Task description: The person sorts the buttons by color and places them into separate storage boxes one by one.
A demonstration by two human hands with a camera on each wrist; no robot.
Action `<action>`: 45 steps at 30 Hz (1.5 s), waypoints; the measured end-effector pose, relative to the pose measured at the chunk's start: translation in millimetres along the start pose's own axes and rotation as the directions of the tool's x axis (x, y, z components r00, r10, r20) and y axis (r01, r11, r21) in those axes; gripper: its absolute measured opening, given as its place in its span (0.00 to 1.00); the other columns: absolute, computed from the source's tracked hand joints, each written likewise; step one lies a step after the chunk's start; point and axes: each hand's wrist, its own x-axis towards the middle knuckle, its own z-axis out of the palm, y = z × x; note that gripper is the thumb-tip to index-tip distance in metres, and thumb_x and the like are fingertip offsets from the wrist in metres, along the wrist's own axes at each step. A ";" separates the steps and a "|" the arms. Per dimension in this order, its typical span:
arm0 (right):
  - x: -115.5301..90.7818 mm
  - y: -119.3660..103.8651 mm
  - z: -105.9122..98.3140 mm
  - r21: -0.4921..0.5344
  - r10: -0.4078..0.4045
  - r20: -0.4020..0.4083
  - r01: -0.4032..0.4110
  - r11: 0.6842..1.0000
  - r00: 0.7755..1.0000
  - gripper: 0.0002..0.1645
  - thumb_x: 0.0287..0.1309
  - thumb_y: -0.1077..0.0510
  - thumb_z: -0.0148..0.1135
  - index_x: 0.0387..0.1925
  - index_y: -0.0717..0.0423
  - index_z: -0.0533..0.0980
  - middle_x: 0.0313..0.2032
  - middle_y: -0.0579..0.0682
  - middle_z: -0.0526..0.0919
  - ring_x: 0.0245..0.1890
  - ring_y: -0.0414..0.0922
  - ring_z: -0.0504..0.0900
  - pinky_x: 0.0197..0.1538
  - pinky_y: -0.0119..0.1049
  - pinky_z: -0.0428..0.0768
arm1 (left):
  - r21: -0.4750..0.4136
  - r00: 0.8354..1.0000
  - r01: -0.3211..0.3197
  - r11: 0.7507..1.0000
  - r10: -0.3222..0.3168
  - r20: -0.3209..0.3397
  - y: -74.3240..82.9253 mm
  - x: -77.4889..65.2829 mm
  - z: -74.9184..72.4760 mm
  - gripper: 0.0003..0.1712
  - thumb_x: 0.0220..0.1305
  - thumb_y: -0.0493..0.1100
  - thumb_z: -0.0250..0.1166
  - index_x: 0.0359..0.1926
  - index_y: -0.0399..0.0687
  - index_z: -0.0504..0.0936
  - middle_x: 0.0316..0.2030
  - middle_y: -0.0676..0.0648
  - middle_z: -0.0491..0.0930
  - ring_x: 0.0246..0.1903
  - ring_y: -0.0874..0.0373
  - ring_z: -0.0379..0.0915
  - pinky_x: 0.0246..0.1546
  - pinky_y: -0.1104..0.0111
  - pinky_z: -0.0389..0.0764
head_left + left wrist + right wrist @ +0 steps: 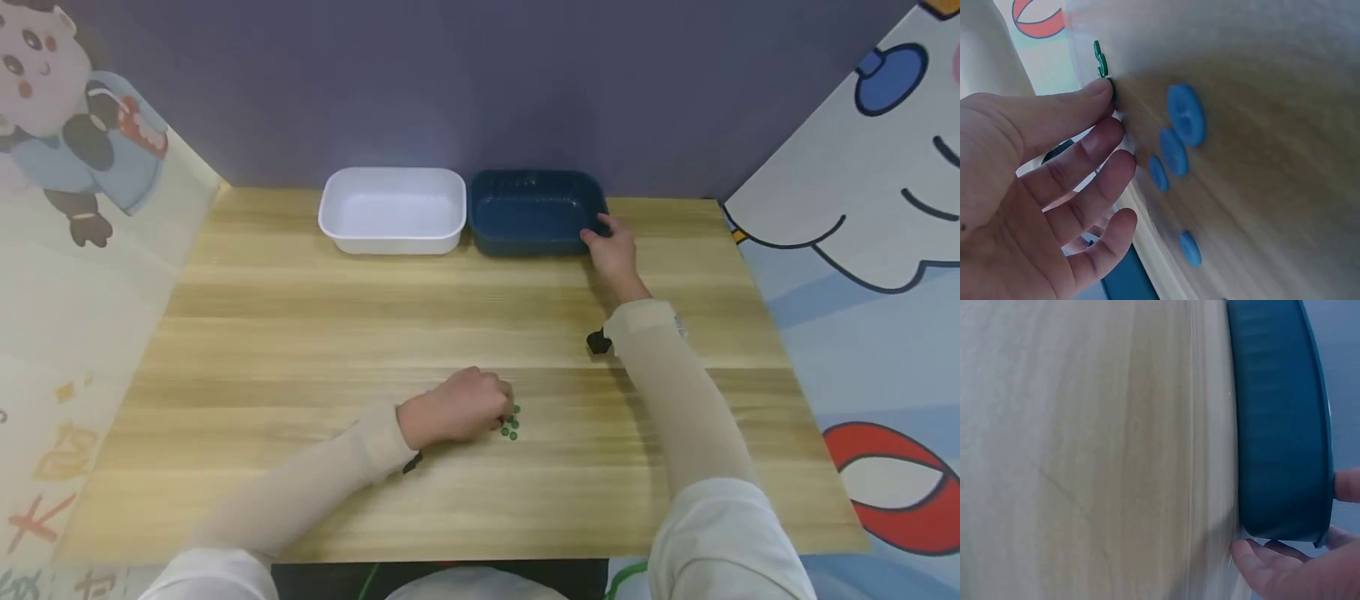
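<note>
My left hand [459,406] is low over the table, beside several small green buttons [513,425]. In the left wrist view, its thumb and a fingertip pinch at a green button [1112,92], partly hidden by the thumb. Several blue buttons [1186,115] lie beside that hand's fingers; in the head view the hand covers them. At the back, my right hand [617,252] grips the near right corner of a dark blue tub [536,247]. The right wrist view has the thumb at the tub's rim and fingertips [1250,559] against its lower end.
A white tub [397,244] stands just left of the dark blue one, against the grey back panel [450,83]. The wooden table [300,333] has printed walls on either side, and its front edge lies close to the person.
</note>
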 end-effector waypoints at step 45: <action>-17.8 22.8 -0.7 0.197 -0.028 -0.016 0.030 0.980 0.999 0.46 0.67 0.52 0.64 0.80 0.43 0.53 0.69 0.60 0.68 0.43 0.50 0.75 0.36 0.34 0.79 | -0.705 0.819 0.234 0.669 -0.527 -0.228 -70.6 1.1 -41.3 0.04 0.65 0.39 0.70 0.33 0.45 0.88 0.30 0.51 0.87 0.27 0.60 0.82 0.26 0.69 0.83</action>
